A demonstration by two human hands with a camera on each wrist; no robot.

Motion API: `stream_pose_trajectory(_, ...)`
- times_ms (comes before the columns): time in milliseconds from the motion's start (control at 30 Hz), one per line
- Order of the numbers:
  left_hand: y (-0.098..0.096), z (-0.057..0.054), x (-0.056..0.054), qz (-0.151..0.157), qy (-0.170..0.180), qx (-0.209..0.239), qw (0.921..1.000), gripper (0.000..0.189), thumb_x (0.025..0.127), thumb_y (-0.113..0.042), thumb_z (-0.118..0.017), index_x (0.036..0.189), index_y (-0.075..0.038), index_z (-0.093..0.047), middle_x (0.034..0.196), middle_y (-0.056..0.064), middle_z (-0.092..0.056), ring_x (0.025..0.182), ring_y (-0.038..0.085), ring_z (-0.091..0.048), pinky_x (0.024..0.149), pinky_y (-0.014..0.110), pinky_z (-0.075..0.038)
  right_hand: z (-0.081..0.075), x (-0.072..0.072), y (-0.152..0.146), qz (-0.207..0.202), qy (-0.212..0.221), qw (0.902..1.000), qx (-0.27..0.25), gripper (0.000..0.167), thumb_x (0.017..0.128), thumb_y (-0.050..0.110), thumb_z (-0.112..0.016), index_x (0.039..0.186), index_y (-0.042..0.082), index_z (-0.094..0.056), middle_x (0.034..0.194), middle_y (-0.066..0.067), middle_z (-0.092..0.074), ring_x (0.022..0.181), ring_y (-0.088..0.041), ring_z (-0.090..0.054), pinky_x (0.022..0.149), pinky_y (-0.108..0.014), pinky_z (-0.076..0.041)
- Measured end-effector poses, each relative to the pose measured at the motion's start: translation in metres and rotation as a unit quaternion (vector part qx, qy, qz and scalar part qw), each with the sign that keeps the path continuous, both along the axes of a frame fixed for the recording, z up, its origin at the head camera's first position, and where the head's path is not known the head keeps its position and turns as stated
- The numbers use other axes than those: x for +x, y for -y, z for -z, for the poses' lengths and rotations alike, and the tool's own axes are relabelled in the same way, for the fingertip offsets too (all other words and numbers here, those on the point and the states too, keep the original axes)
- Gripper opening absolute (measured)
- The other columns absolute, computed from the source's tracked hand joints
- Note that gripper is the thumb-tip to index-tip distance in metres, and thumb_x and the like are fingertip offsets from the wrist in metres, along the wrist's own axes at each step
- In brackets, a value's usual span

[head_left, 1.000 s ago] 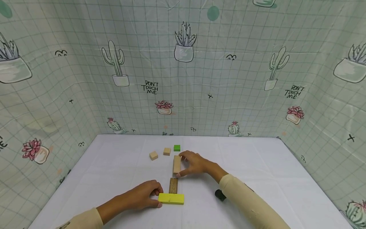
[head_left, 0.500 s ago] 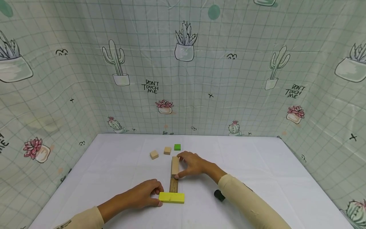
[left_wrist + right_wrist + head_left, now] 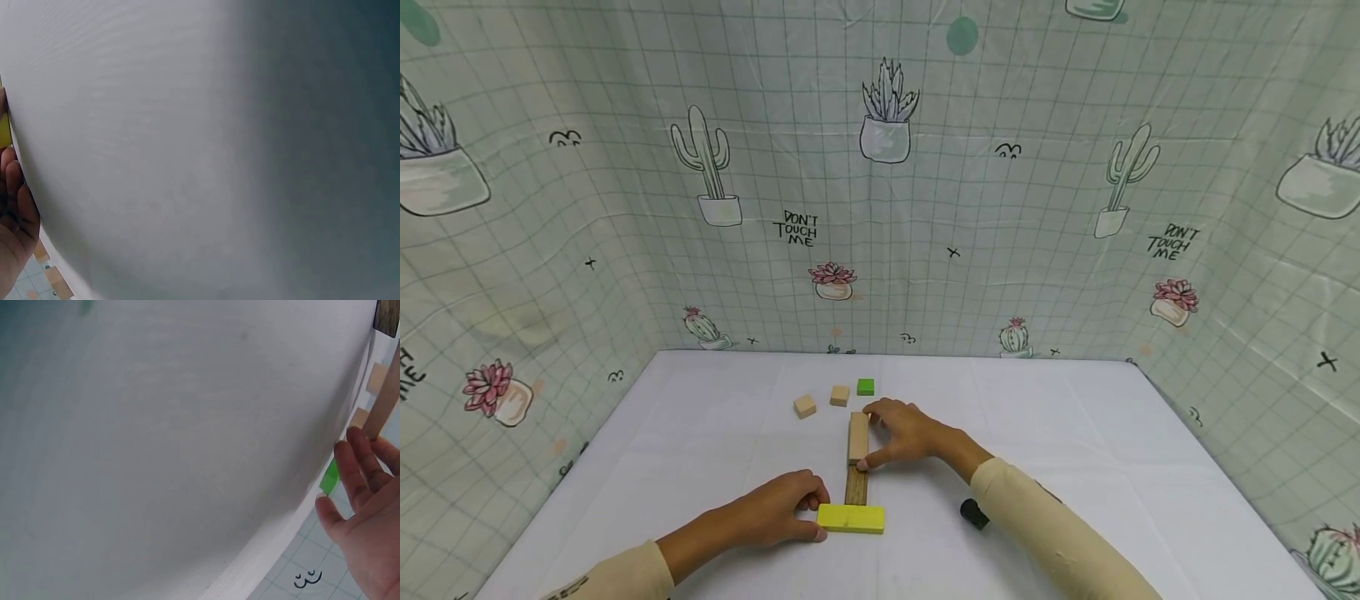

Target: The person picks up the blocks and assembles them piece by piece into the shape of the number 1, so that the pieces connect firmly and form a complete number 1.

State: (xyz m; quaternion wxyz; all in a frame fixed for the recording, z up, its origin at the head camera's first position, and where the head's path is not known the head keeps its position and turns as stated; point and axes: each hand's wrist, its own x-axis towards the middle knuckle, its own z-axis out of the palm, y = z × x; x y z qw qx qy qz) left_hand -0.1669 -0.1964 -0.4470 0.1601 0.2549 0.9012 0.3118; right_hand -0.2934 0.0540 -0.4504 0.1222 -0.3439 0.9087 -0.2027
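Note:
A yellow rectangular block [image 3: 861, 518] lies crosswise near the front of the table, its left end pinched between thumb and fingers of my left hand [image 3: 775, 510]. Behind it a dark brown wooden block [image 3: 856, 485] stretches away from me, its near end right at the yellow one. My right hand [image 3: 912, 432] grips a light wooden block [image 3: 858, 437] lengthwise, thumb at the near end and fingertips at the far end. That block lines up with the brown one and meets its far end in the head view. Fingers of the right hand [image 3: 369, 500] partly hide it in the right wrist view.
Two small light wooden cubes [image 3: 839, 396] and a green block [image 3: 866, 387] sit farther back on the white table [image 3: 1037, 417]. A short black object [image 3: 974, 513] lies beside the right forearm. Printed cloth walls [image 3: 925, 208] enclose the table.
The right hand has brought the light wooden block slightly left and into line with the brown block, closing the gap between them. The left hand and yellow block have stayed put.

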Motion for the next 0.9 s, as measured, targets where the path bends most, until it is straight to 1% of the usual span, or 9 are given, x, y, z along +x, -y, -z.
stream_pose_trajectory(233,0.0003,-0.0001,-0.0001,-0.001,0.000,0.001,1.0000,0.031,0.084,-0.028,-0.083,0.105,-0.015,-0.064,0.094,-0.008,-0.055,0.087,0.004,-0.050,0.080,0.023,-0.046,0.0006,-0.0004,-0.0003,0.002,-0.003,1.0000,0.000,0.094,0.074,0.065,-0.076,0.146,0.012,-0.046,0.130,-0.002,-0.059,0.121,-0.019,-0.053,0.109,-0.051,-0.038)
stream_pose_trajectory(667,0.0005,0.0019,-0.0009,0.000,-0.001,0.002,1.0000,0.032,0.084,-0.029,-0.083,0.105,-0.014,-0.064,0.094,-0.009,-0.055,0.087,0.003,-0.049,0.080,0.024,-0.046,0.0024,-0.0013,0.0004,-0.007,-0.023,0.9996,0.013,0.093,0.075,0.066,-0.075,0.145,0.011,-0.047,0.128,-0.002,-0.059,0.119,-0.018,-0.054,0.105,-0.046,-0.041)
stream_pose_trajectory(900,0.0010,0.0033,-0.0012,0.001,-0.002,0.001,1.0000,0.032,0.084,-0.030,-0.082,0.106,-0.015,-0.064,0.094,-0.009,-0.055,0.087,0.003,-0.050,0.081,0.023,-0.046,0.0015,-0.0011,0.0011,-0.007,-0.024,0.9996,0.016,0.092,0.075,0.065,-0.076,0.144,0.010,-0.048,0.127,-0.002,-0.060,0.118,-0.018,-0.054,0.104,-0.046,-0.041)
